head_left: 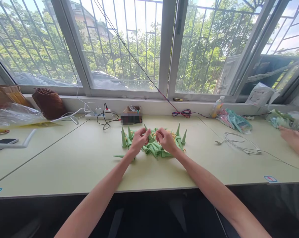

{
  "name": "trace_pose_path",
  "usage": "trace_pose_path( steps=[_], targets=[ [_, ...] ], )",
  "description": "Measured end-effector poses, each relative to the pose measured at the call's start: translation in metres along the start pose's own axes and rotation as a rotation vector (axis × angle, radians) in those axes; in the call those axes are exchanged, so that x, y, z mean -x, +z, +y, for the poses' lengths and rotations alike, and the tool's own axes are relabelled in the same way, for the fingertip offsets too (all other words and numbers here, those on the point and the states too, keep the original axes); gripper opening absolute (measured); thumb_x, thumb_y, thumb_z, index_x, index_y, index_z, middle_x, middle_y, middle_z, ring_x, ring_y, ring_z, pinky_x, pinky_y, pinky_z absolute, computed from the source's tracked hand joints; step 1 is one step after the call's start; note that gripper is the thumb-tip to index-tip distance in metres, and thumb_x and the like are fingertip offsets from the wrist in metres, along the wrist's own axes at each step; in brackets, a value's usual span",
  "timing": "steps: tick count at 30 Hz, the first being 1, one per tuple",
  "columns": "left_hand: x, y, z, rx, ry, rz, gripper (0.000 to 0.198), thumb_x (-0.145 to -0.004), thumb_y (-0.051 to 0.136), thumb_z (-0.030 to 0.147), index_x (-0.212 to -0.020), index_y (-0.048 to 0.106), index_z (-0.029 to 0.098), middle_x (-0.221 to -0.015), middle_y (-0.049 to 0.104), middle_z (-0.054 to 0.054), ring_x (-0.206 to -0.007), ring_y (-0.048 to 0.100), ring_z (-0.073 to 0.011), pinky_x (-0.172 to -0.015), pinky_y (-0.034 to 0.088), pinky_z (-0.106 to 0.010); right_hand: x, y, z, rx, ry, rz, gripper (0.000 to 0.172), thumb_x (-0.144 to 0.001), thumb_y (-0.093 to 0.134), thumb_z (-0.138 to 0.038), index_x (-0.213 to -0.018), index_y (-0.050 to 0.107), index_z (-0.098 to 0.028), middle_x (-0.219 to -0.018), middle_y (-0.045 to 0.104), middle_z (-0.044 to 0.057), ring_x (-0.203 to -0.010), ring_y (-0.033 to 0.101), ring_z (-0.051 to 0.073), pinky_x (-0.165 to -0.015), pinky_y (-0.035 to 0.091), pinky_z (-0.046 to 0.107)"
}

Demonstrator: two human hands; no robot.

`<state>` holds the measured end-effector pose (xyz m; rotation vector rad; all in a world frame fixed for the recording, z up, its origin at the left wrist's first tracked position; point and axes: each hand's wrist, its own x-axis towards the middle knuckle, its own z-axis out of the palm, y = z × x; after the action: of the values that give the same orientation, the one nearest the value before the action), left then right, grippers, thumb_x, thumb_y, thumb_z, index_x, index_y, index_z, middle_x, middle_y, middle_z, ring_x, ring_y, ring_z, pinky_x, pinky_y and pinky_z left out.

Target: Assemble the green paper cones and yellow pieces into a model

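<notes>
A heap of small green cones (154,147) lies on the pale green table (90,165), some standing upright, some on their sides. Over the heap, my left hand (138,140) pinches a green cone at its tip. My right hand (166,139) is closed beside it, fingers pinched on something small and yellowish that I cannot make out. The two hands nearly touch. One thin green cone (118,156) lies apart, left of my left wrist.
A power strip (98,115) with cables and a small box (131,114) sit by the window sill. A brown bag (49,103) and a phone (4,142) are at left. A white cable (241,142) lies at right. Another person's hand (291,137) works at far right.
</notes>
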<state>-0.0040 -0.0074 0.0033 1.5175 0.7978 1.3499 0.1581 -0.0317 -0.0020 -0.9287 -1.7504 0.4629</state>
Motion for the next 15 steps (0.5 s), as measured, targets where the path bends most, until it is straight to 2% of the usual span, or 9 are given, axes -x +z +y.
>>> trace_pose_path(
  steps=[7,15],
  targets=[
    [-0.0024,-0.0008,-0.0043,-0.002,-0.002,0.049,0.039,-0.078,0.069,0.050,-0.067,0.047,0.020,-0.050,0.037,0.007,-0.038,0.034,-0.0058,-0.035,0.030,-0.021,0.0014,-0.0008,-0.0011,0.017,-0.003,0.006,0.017,-0.095,0.041,-0.034,-0.084,0.048,-0.022,-0.066,0.057,-0.002,-0.058,0.056,0.014,-0.061,0.043,0.026],
    [0.0004,0.0028,0.0041,-0.027,-0.007,0.054,0.046,-0.077,0.070,0.052,-0.062,0.039,0.021,-0.045,0.034,0.008,-0.035,0.033,-0.0062,-0.034,0.028,-0.022,0.0014,-0.0011,0.0009,0.042,-0.023,0.005,0.017,-0.094,0.042,-0.033,-0.084,0.048,-0.022,-0.068,0.058,-0.001,-0.059,0.056,0.014,-0.062,0.044,0.026]
  ],
)
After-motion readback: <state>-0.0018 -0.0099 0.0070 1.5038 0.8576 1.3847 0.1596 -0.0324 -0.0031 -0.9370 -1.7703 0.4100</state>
